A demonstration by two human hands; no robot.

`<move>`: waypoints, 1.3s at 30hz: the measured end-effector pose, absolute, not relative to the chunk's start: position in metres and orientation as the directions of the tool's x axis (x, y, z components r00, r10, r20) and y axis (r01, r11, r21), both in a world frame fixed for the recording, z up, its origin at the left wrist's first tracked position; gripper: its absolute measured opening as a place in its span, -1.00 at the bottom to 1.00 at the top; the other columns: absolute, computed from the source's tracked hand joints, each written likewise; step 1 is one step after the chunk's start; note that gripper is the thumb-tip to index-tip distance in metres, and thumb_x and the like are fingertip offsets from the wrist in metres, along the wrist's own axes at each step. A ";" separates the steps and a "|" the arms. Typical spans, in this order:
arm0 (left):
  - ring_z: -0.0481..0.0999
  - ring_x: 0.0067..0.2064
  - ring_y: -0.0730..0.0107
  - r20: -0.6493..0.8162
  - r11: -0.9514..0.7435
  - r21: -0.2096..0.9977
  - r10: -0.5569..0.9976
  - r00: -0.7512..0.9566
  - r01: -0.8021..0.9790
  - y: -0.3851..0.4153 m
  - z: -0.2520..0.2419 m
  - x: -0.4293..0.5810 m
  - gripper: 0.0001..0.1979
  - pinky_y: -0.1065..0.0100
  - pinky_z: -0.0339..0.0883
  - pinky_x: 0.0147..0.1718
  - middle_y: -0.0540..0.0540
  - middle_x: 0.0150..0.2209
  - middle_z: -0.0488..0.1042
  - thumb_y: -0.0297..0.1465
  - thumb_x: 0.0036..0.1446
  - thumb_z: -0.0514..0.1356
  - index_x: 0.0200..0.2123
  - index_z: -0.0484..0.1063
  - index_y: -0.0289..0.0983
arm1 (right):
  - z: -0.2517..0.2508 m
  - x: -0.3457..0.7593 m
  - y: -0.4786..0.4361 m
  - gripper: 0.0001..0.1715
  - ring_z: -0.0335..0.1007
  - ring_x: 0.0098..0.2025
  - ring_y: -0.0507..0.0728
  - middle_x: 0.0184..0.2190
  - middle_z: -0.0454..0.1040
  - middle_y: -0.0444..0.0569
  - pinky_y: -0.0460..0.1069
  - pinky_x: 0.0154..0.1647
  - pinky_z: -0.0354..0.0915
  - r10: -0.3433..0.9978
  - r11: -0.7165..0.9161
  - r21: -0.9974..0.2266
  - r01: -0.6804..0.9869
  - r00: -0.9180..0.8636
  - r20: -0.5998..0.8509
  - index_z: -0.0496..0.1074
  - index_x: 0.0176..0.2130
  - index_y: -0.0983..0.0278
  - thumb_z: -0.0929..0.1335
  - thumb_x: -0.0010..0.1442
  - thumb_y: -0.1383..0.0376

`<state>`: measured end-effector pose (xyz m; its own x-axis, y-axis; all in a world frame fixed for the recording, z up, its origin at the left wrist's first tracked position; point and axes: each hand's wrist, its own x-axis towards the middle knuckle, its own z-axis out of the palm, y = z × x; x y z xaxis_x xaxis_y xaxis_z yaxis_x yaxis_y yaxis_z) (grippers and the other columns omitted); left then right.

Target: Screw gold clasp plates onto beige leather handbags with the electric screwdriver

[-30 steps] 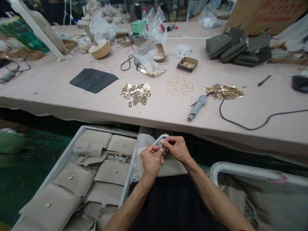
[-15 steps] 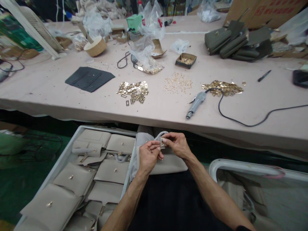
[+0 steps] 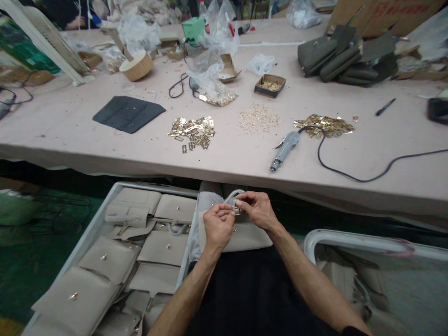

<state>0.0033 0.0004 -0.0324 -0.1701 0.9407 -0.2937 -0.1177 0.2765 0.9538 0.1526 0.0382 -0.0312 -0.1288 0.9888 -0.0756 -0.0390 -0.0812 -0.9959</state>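
Observation:
A beige handbag lies across my lap, with its pale loop handle up behind my fingers. Between my hands is the bag's small beige strap tab, with metal showing on it. My right hand pinches this tab from the right, thumb across its front. From the left, my left hand is closed with its thumb and fingertips at the tab's edge. My fingers partly cover the tab, so the fine detail is hidden.
A grey electric screwdriver lies near the table edge. Behind it are gold metal plates, gold frames, scattered small screws and a black mat. Bins flank me: beige bags left, a white-rimmed bin right.
My left hand has turned slightly, its fingers and thumb drawing up closer to the tab. My right hand keeps its pinch in nearly the same place.

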 end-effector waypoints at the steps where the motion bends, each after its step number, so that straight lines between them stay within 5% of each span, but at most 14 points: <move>1: 0.41 -0.70 0.53 -0.288 0.273 0.956 0.940 -0.182 -0.106 0.000 -0.031 0.004 -0.72 0.49 0.26 -0.69 -0.11 -0.45 0.64 -0.33 -0.05 0.45 -0.30 0.48 -0.30 | -0.032 0.153 0.038 -0.75 0.45 -0.41 0.07 -0.41 0.60 -0.02 -0.06 -0.37 0.35 0.989 -0.080 -0.996 -0.037 -0.131 -0.075 0.67 -0.27 0.33 0.52 0.15 0.17; 14: 0.45 -0.68 0.45 -0.269 0.247 0.960 0.945 -0.186 -0.130 0.000 -0.038 0.005 -0.70 0.50 0.25 -0.73 -0.05 -0.53 0.58 -0.30 -0.05 0.46 -0.34 0.43 -0.27 | -0.036 0.149 0.038 -0.73 0.42 -0.46 0.07 -0.47 0.56 -0.04 -0.06 -0.42 0.34 0.989 -0.096 -0.995 -0.025 -0.118 -0.092 0.66 -0.28 0.33 0.51 0.13 0.16; 21: 0.65 -0.46 0.32 -0.264 0.241 0.962 0.939 -0.220 -0.127 0.003 -0.044 0.003 -0.66 0.47 0.43 -0.50 -0.11 -0.47 0.62 -0.32 -0.12 0.52 -0.38 0.45 -0.28 | -0.040 0.149 0.040 -0.74 0.44 -0.44 0.08 -0.43 0.59 -0.02 -0.05 -0.39 0.35 0.989 -0.111 -0.994 -0.015 -0.102 -0.109 0.66 -0.28 0.33 0.52 0.10 0.17; 27: 0.42 -0.69 0.54 -0.285 0.263 0.955 0.941 -0.184 -0.136 0.002 -0.045 0.000 -0.58 0.54 0.23 -0.71 0.04 -0.53 0.55 -0.30 -0.12 0.55 -0.34 0.39 -0.26 | -0.043 0.146 0.039 -0.80 0.45 -0.43 0.07 -0.45 0.58 -0.04 -0.06 -0.39 0.35 0.982 -0.134 -0.989 -0.062 -0.146 -0.123 0.65 -0.32 0.33 0.52 0.09 0.22; 33: 0.59 -0.54 0.44 -0.250 0.249 0.962 0.968 0.005 -0.115 -0.002 -0.051 0.004 -0.55 0.48 0.39 -0.69 -0.24 -0.10 0.67 -0.25 0.15 0.38 0.06 0.50 -0.33 | -0.042 0.147 0.044 -0.78 0.49 -0.41 0.09 -0.42 0.61 -0.01 -0.07 -0.38 0.37 0.980 -0.139 -0.988 -0.068 -0.151 -0.128 0.64 -0.30 0.33 0.52 0.12 0.20; 39: 0.47 -0.65 0.44 -0.261 0.253 0.951 0.965 -0.025 -0.178 0.003 -0.054 0.007 -0.68 0.47 0.39 -0.62 -0.03 -0.60 0.56 -0.27 0.15 0.36 -0.13 0.54 -0.38 | -0.041 0.144 0.044 -0.75 0.47 -0.42 0.07 -0.42 0.60 -0.03 -0.08 -0.38 0.37 0.983 -0.130 -0.989 -0.074 -0.142 -0.119 0.64 -0.28 0.32 0.53 0.13 0.17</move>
